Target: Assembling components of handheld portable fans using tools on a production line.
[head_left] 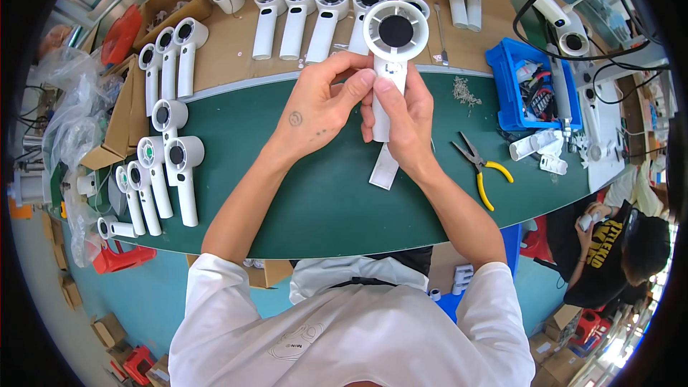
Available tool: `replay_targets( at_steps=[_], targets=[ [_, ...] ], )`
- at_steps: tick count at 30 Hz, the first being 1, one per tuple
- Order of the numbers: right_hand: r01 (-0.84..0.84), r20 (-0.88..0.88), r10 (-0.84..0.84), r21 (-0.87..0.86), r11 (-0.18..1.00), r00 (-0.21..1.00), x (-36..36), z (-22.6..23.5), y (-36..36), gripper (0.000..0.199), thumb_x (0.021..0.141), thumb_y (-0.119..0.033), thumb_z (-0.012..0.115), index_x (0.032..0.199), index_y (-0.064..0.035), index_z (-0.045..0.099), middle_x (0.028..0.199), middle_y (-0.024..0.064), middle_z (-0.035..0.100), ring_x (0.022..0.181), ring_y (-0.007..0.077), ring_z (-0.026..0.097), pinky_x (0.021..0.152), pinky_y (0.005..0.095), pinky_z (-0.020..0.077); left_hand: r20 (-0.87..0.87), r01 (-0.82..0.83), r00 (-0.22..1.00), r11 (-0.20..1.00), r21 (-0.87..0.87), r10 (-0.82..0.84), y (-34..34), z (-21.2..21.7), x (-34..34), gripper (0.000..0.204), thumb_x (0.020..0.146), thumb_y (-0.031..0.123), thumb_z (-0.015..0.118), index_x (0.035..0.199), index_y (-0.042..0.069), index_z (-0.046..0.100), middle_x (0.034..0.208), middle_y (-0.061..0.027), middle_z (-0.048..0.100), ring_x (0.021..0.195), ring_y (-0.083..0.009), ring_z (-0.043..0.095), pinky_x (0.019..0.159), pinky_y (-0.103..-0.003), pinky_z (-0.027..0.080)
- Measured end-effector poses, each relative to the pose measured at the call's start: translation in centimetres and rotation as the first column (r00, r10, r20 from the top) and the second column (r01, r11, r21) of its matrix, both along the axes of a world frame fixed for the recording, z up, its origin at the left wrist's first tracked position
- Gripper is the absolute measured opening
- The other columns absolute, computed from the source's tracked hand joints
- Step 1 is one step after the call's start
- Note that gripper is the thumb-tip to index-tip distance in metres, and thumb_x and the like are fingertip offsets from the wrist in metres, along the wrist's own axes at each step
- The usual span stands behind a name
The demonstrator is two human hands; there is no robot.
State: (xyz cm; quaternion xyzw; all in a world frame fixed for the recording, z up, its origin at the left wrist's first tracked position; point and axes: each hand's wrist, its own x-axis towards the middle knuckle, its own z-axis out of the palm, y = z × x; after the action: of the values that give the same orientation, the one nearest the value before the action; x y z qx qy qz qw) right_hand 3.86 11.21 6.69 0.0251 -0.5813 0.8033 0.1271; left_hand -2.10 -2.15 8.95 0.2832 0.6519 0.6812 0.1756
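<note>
Both of my hands hold one white handheld fan body (393,36) upright above the green table (322,193). Its round head with a black centre and spokes faces me. My right hand (405,118) wraps the handle from the right. My left hand (322,104) pinches the handle just under the head, thumb on a small square mark there. A flat white strip (385,167) lies on the table under my right wrist.
Rows of white fan bodies lie on brown board at the back (301,18) and at the left (172,172). Yellow-handled pliers (479,166), a small pile of screws (464,89) and a blue parts bin (527,86) sit to the right. Another person (616,244) sits lower right.
</note>
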Motion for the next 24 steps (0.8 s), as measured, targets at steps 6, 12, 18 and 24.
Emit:
replay_targets(
  at_steps=[6, 12, 18, 24],
  targets=[
    [-0.056, -0.009, 0.056, -0.058, 0.997, 0.998, -0.07, -0.09, 0.2, 0.038, 0.098, -0.022, 0.042, 0.126, 0.0033, 0.047, 0.084, 0.0101, 0.056, 0.059, 0.0141, 0.055, 0.046, 0.0279, 0.0478, 0.037, 0.013, 0.999, 0.999, 0.039, -0.014, -0.01, 0.21, 0.01, 0.026, 0.098, 0.014, 0.054, 0.111, -0.008, 0.057, 0.087, -0.0109, 0.062, 0.062, -0.0146, 0.061, 0.059, -0.029, 0.053],
    [-0.097, -0.014, 0.097, -0.037, 0.995, 0.995, -0.02, -0.3, 0.47, 0.041, 0.099, -0.025, 0.038, 0.128, 0.0035, 0.045, 0.086, 0.0108, 0.056, 0.059, 0.015, 0.055, 0.049, 0.0285, 0.0476, -0.025, -0.008, 1.0, 0.998, 0.07, 0.009, 0.01, -0.24, -0.11, 0.028, 0.098, 0.015, 0.055, 0.112, -0.009, 0.056, 0.084, -0.0103, 0.062, 0.061, -0.015, 0.061, 0.055, -0.029, 0.053],
    [-0.087, -0.01, 0.086, -0.022, 0.996, 0.996, -0.09, -0.47, 0.31, 0.042, 0.099, -0.026, 0.037, 0.128, 0.0034, 0.045, 0.084, 0.0114, 0.056, 0.058, 0.0157, 0.055, 0.049, 0.0287, 0.0476, -0.003, -0.015, 1.0, 0.997, 0.078, 0.015, 0.01, -0.4, -0.13, 0.027, 0.098, 0.015, 0.055, 0.111, -0.009, 0.057, 0.083, -0.0105, 0.062, 0.058, -0.0149, 0.061, 0.058, -0.029, 0.052],
    [-0.086, -0.009, 0.086, -0.033, 0.996, 0.996, -0.29, -0.48, 0.34, 0.043, 0.099, -0.026, 0.038, 0.128, 0.0035, 0.045, 0.083, 0.0117, 0.056, 0.057, 0.0161, 0.055, 0.049, 0.0287, 0.0477, 0.022, 0.004, 1.0, 0.998, 0.067, -0.006, -0.03, -0.06, -0.16, 0.027, 0.098, 0.015, 0.055, 0.111, -0.009, 0.057, 0.083, -0.0108, 0.062, 0.058, -0.0144, 0.06, 0.06, -0.029, 0.053]
  ],
)
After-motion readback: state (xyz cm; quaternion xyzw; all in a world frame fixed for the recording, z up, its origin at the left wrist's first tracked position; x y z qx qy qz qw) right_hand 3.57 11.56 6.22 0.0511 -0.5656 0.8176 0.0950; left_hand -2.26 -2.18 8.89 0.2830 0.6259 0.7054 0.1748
